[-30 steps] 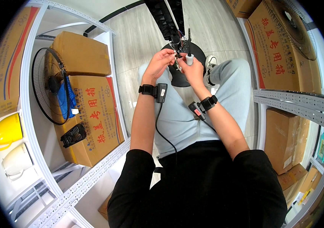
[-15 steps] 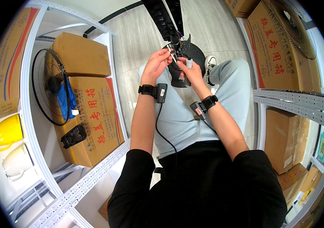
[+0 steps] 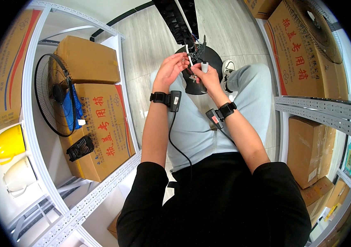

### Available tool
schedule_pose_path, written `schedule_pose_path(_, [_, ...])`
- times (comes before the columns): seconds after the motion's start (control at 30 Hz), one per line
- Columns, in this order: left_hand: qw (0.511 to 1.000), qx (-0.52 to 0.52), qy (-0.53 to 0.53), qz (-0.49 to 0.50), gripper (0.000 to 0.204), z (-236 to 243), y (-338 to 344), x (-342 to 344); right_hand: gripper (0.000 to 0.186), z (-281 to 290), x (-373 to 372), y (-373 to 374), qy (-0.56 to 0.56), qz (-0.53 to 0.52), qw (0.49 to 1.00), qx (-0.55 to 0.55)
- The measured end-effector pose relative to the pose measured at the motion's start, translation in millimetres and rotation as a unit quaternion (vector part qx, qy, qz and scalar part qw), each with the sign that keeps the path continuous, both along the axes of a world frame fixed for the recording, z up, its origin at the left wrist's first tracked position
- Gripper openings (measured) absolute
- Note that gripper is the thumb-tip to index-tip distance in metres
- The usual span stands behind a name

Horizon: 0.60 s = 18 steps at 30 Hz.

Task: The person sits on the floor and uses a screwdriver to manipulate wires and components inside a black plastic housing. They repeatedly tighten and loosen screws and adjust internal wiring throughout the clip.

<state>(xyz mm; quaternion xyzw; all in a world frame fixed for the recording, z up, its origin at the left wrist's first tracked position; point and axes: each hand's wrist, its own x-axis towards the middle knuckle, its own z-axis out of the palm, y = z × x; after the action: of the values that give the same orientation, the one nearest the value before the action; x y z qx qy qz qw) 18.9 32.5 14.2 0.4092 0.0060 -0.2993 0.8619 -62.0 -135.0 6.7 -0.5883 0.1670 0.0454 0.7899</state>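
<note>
In front of my knees a black fan stand with an opened body [image 3: 178, 20] shows bare thin wires [image 3: 196, 40] and small parts at its lower end. A white cord [image 3: 189, 57] runs down from there between my hands. My left hand [image 3: 170, 72] has its fingers curled together, the tips pinching at the cord. Held against the palm of my right hand [image 3: 209, 78] is a screwdriver with a pale grey handle [image 3: 204, 66]. That hand's thumb and forefinger meet at the cord's lower end, where small parts are partly hidden.
Under the stand lies its round black base [image 3: 212, 59] on the floor. To the left a shelf [image 3: 81, 210] holds cartons [image 3: 87, 59], a black fan grille [image 3: 46, 94], a yellow mug [image 3: 9, 144] and a white mug [image 3: 19, 177]. Cartons [image 3: 307, 148] and another grille [image 3: 315, 29] stand right.
The white cord now stands more upright. My left fingertips have lowered slightly along it, and my right hand has shifted a little, still holding the screwdriver.
</note>
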Motion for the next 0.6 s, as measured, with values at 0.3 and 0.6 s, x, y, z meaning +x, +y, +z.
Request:
schedule_pose_path(0.3, [0.998, 0.051, -0.029, -0.001, 0.034, 6.6, -5.2, -3.7, 0.015, 11.8, -1.5, -8.0, -0.002, -0.011, 1.000, -0.016])
schedule_pose_path(0.6, [0.997, 0.052, -0.038, 0.040, 0.020, -0.3, -4.4, -1.7, 0.016, 1.1, -10.8, -15.0, 0.002, 0.012, 1.000, -0.012])
